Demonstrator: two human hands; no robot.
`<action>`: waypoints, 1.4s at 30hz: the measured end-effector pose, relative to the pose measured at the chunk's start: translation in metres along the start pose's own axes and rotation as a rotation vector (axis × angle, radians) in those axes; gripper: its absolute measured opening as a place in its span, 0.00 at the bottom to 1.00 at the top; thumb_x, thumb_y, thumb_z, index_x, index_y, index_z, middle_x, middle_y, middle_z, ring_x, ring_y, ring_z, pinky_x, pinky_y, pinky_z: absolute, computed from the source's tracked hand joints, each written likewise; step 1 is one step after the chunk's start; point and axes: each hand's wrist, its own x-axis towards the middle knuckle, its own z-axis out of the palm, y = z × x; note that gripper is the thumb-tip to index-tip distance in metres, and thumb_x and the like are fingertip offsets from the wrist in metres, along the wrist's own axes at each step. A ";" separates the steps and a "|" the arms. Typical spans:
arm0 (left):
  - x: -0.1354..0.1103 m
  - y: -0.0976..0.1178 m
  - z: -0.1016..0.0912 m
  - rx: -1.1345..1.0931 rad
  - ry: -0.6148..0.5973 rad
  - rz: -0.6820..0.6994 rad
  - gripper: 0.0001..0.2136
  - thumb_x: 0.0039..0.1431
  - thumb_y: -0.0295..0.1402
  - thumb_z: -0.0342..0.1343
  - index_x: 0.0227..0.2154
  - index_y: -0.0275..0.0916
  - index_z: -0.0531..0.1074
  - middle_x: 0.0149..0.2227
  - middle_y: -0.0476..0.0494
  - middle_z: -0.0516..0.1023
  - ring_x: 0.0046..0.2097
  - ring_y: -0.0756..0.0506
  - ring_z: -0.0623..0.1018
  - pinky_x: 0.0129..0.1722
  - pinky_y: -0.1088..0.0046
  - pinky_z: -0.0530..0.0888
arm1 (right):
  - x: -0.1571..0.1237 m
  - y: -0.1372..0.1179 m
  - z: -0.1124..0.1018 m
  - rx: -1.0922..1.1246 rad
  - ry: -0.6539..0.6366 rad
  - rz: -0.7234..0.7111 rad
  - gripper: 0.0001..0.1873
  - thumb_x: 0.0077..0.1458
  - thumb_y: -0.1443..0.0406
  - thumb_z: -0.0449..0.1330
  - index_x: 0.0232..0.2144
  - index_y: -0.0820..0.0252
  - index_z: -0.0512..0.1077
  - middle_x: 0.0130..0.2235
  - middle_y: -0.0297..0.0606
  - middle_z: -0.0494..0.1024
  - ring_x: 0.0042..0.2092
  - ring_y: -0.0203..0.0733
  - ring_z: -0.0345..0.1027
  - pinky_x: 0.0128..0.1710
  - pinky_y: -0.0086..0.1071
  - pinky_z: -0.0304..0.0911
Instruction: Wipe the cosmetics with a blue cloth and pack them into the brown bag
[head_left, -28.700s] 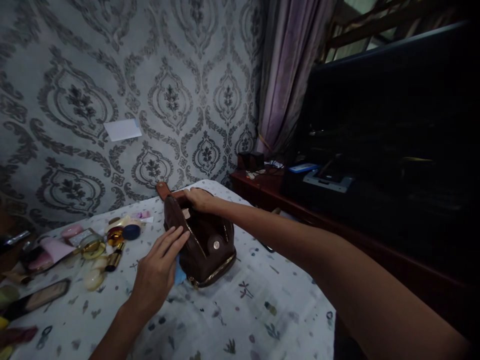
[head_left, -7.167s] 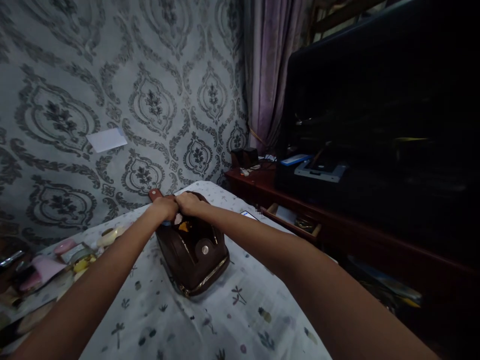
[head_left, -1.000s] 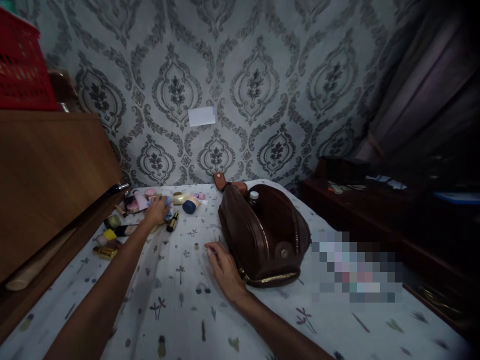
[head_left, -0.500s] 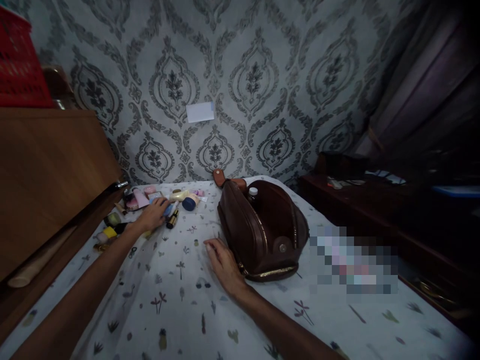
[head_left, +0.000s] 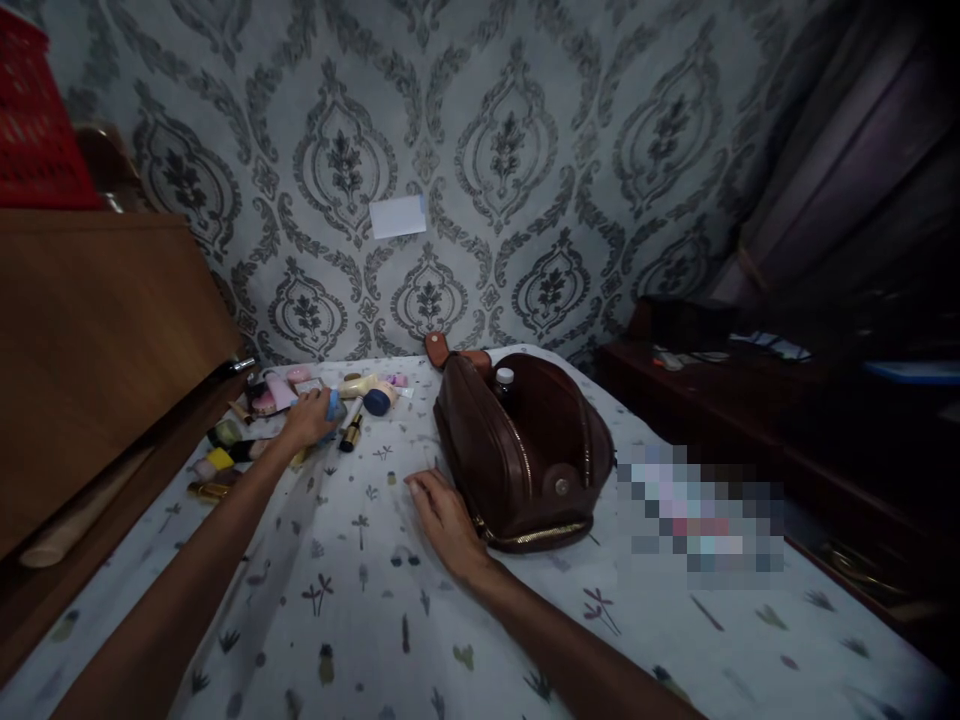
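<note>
My left hand (head_left: 306, 420) is among the cosmetics at the far left, its fingers closed around a small blue container (head_left: 332, 404). Part of that container is hidden by the fingers, and its exact kind is unclear. Just right of it lie a black-and-gold tube (head_left: 351, 432) and a jar with a dark blue lid (head_left: 379, 400). My right hand (head_left: 444, 515) rests on the printed sheet with fingers stretched out, beside the left side of a brown leather toiletry bag (head_left: 487, 450). The bag stands unzipped, and a white-capped bottle (head_left: 505, 380) shows inside.
Pink tubes and pots (head_left: 281, 390), a yellow-capped bottle (head_left: 217, 460) and several other cosmetics lie beside the wooden cabinet (head_left: 112, 350). A red basket (head_left: 41, 120) sits on top of it. A blurred patch (head_left: 697, 520) covers something right of the bag.
My left hand has closed on the blue container, which now shows more and looks slightly raised. My right hand stays by the bag. The view has shifted a little.
</note>
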 end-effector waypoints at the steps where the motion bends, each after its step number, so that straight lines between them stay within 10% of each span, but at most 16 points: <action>1: -0.003 0.003 -0.003 0.011 0.004 -0.001 0.24 0.55 0.38 0.56 0.54 0.35 0.66 0.52 0.33 0.71 0.53 0.34 0.71 0.48 0.62 0.69 | 0.000 0.000 0.000 -0.002 -0.002 0.001 0.14 0.66 0.64 0.47 0.36 0.59 0.72 0.37 0.40 0.75 0.41 0.43 0.71 0.44 0.34 0.64; 24: -0.014 0.059 -0.014 0.007 0.065 0.019 0.16 0.60 0.38 0.54 0.48 0.37 0.70 0.51 0.29 0.73 0.54 0.29 0.70 0.47 0.54 0.69 | 0.000 -0.003 -0.002 -0.005 -0.051 0.021 0.14 0.67 0.64 0.47 0.33 0.59 0.70 0.36 0.40 0.73 0.42 0.43 0.69 0.45 0.37 0.63; 42: -0.049 0.055 -0.021 -0.713 0.009 0.117 0.19 0.60 0.50 0.44 0.28 0.39 0.70 0.29 0.47 0.77 0.34 0.44 0.76 0.35 0.69 0.72 | -0.001 -0.001 0.000 0.008 -0.017 0.009 0.12 0.65 0.64 0.48 0.38 0.59 0.70 0.39 0.41 0.75 0.43 0.43 0.70 0.45 0.37 0.64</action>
